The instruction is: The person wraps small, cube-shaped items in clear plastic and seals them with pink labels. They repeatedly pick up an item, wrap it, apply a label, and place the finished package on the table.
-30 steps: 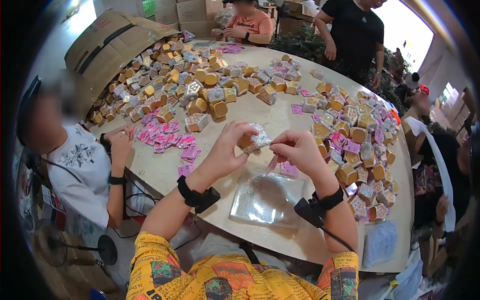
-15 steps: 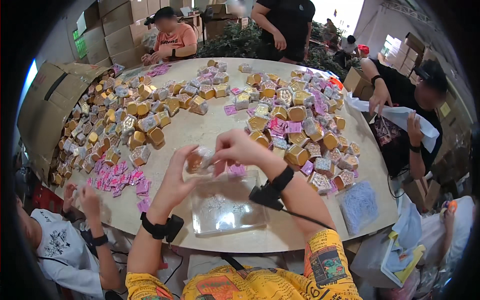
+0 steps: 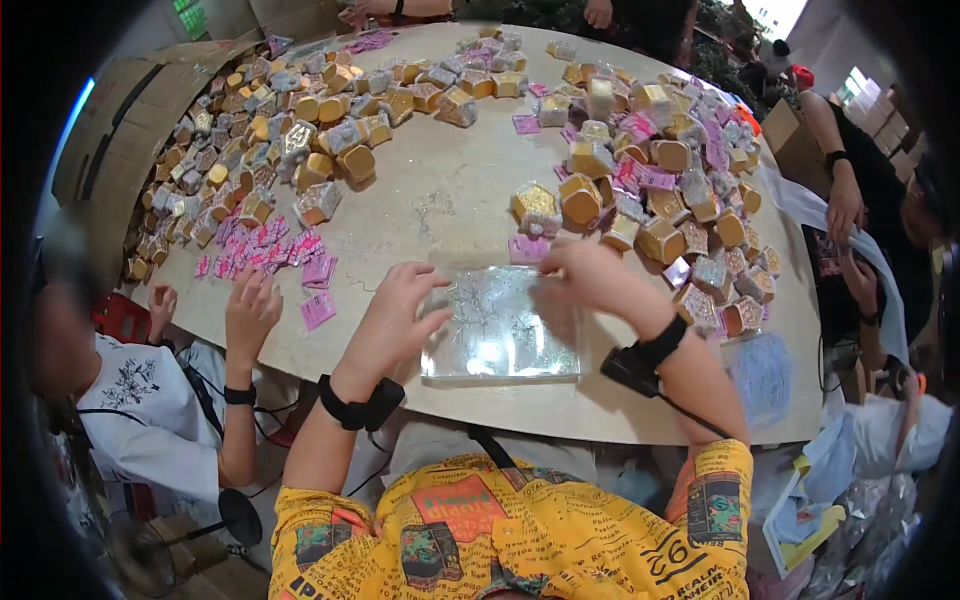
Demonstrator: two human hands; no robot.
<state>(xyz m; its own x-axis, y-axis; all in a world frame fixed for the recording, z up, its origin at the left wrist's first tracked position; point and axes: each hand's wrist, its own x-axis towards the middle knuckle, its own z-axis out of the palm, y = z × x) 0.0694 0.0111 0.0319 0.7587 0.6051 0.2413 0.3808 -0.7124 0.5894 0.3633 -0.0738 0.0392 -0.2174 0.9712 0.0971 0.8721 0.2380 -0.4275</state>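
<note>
A shallow clear plastic tray [image 3: 500,350] lies on the table in front of me, with thin shiny strands or creases showing in it. At its left edge is my left hand [image 3: 400,315], thumb and fingers apart and nothing between them. Over the tray's far right corner hovers my right hand [image 3: 600,280], loosely bent and a little blurred; I see nothing in it. Beyond the tray lie a pink packet [image 3: 527,248] and a gold faceted box [image 3: 538,207] with a clear wrap on it.
Many gold boxes [image 3: 660,240], some in clear wrap, are heaped at right; more [image 3: 355,162] spread along the left. Pink packets [image 3: 265,245] lie left. A bag of bluish shreds [image 3: 757,375] sits at the right edge. A co-worker's hand [image 3: 250,315] is at left; others stand around the table.
My hands, which held a small gold box in clear wrap over the tray, have parted and no longer hold it. A wrapped gold box now lies beside the right heap. The view has shifted.
</note>
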